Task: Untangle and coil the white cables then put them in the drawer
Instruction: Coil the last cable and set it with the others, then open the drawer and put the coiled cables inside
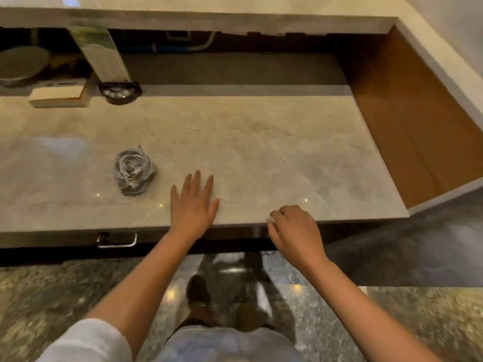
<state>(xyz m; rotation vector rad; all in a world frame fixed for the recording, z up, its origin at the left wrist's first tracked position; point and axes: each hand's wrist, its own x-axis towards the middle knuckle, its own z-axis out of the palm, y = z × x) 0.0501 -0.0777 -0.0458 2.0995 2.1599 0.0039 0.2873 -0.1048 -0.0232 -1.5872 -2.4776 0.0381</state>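
Marble counter (261, 163) w/ coiled white cables (134, 173) parked left, untouched; left hand (193, 205) flat, fingers spread, bracing; right hand (295, 231) loosely curled, empty, at front edge, likely approaching the drawer.

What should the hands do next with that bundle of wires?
Probably the left hand, lying flat on the counter, should slide over and pick up the coiled white cables beside it. They look already wound, and nothing holds them yet.

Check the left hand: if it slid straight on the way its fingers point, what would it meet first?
Probably nothing soon: the left hand points up the bare counter, passing right of the cables. Depth is unclear.
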